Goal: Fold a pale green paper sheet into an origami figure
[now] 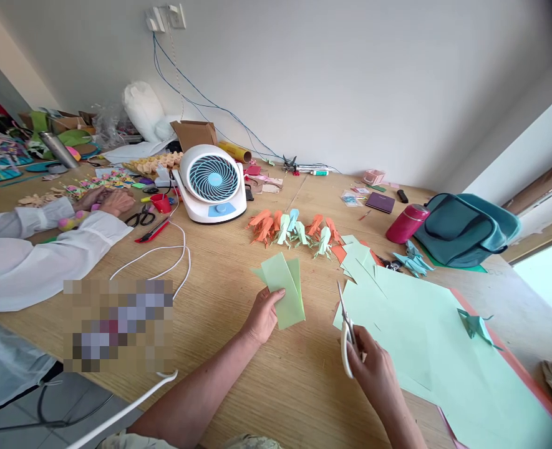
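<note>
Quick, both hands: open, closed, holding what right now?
Left hand: closed, holding green paper, thumb on top.
Right hand: closed, holding scissors by the handles, blades pointing away from the wearer.

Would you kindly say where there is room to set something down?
Bare wood shows between the white cord and the left hand, between the held green paper and the scissors, and between the folded paper figures and the white-and-green tube. It is crowded on the right with pale green sheets, and on the left around the co-worker's hands.
</note>
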`<state>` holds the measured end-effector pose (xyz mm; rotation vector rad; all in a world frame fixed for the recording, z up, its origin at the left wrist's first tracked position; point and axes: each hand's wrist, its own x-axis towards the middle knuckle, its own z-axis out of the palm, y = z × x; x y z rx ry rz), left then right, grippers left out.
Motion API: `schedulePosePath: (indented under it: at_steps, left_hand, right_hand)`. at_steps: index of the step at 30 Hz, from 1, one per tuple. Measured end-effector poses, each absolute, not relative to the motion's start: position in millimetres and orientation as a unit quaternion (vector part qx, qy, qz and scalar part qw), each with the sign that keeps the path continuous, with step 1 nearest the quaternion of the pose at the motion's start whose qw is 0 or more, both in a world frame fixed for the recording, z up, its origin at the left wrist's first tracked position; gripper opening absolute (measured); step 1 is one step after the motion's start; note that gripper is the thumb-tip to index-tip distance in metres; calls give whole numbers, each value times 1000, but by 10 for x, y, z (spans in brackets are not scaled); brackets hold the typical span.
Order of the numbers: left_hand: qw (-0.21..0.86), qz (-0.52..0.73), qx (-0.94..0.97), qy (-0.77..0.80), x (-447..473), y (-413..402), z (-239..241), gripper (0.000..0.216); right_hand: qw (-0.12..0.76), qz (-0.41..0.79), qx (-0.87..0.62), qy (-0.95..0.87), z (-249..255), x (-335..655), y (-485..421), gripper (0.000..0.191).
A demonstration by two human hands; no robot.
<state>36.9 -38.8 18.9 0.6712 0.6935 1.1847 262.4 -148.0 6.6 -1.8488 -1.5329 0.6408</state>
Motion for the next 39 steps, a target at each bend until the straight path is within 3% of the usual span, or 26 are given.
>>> schedulePosePath:
  at_steps: [9,14,17,19,22,24,31,39]
  left_hand:
    - [733,529,305,300,375,-406,184,19]
    - [702,516,376,315,382,-403,154,21]
    - [675,514,412,332,378,-412,148,26]
    - [657,501,442,348,380,-438,169,26]
    - [611,445,534,378,412,-503,212,27]
    - [594,418,579,371,450,-551,223,24]
    - [541,390,663,341,496,-614,169,22]
    - [570,421,615,347,451,-545,274,28]
  right_hand:
    - [116,-31,-798,-591,-69,2935,-1446,38]
    - [115,-49,-801,-586,-93,2955,-1463,34]
    - [196,-53,-787,-583,-52,2886,-1458,32]
    - [310,-2,-739,-598,13,2759,-1456,30]
    - [435,204,-626,-614,118,2469,-1466,25]
    - [441,285,-589,-614,152,2280,-1477,24]
    - [441,395,-621,-513,46,2126,-1476,38]
    - [488,436,-604,-455,69,2220,-1432,40]
